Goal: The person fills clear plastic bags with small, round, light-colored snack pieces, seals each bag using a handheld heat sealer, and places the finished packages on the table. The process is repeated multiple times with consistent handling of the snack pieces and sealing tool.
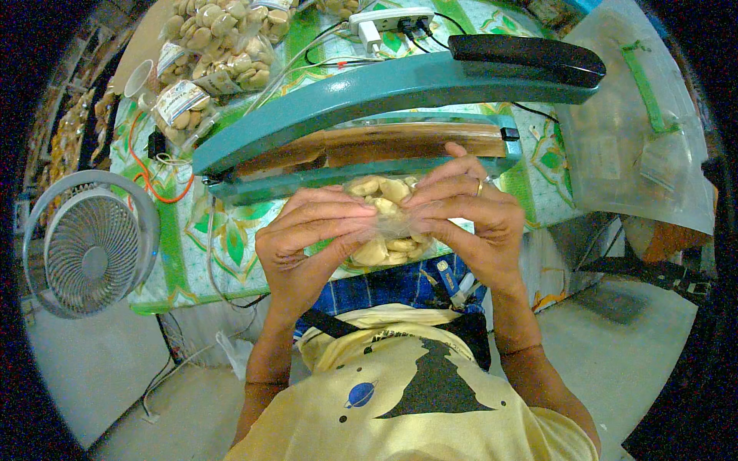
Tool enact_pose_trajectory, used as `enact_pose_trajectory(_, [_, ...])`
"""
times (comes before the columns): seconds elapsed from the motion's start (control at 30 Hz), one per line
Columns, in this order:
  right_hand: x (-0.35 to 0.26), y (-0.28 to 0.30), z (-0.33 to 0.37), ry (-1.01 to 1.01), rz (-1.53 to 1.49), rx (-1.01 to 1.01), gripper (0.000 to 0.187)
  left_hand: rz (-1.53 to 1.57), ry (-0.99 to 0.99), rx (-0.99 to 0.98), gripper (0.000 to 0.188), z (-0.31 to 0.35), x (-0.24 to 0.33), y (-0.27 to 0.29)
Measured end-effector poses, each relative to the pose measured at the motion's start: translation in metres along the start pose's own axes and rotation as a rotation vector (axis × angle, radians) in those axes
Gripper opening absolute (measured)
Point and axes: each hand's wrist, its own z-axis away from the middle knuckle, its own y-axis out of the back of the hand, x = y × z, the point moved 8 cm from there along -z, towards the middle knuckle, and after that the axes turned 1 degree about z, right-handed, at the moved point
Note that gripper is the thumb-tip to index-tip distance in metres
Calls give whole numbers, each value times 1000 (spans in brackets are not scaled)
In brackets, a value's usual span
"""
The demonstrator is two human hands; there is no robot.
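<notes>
Between my two hands is a clear plastic bag [393,247] of pale, flat, rounded pieces that look like cookies. My left hand [307,230] pinches its left side, fingers over the plastic and thumb below. My right hand [475,219], with a ring on one finger, grips the other side in the same way. The bag is held at the table's near edge, just in front of a teal bag sealer [346,96]. The sealer's long arm with its black handle [530,60] is raised, and the brown sealing strip [384,144] shows beneath it.
Several filled bags [223,46] lie at the far left beside a white cup [141,79]. A grey fan [96,250] stands at the left. A power strip [392,19] with cables sits at the back. Translucent plastic sheeting [630,123] covers the right side.
</notes>
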Motion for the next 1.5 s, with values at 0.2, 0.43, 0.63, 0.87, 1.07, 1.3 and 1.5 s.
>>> enact_pose_trajectory(0.2, [4, 1, 3, 3, -8, 54, 14, 16, -18, 42, 26, 0, 0, 2])
enact_pose_trajectory(0.43, [11, -2, 5, -113, -245, 169, 31, -120, 133, 53, 37, -3, 1, -9])
enact_pose_trajectory(0.63, [-4, -2, 1, -29, 56, 46, 25, -117, 49, 5, 33, -5, 5, -11])
enact_pose_trajectory(0.87, [-6, 5, 0, 29, 163, 57, 14, -286, -56, 28, 26, -6, 2, 11])
enact_pose_trajectory(1.07, [-5, 2, -1, 9, 111, 71, 14, -351, 7, 84, 26, 2, 0, 10])
enact_pose_trajectory(1.3, [-6, -15, -7, -10, 144, -101, 24, -363, -161, 33, 29, 0, 3, 4])
enact_pose_trajectory(1.5, [-1, -28, -9, 6, 95, -213, 29, -233, -70, 63, 26, -6, 2, 3])
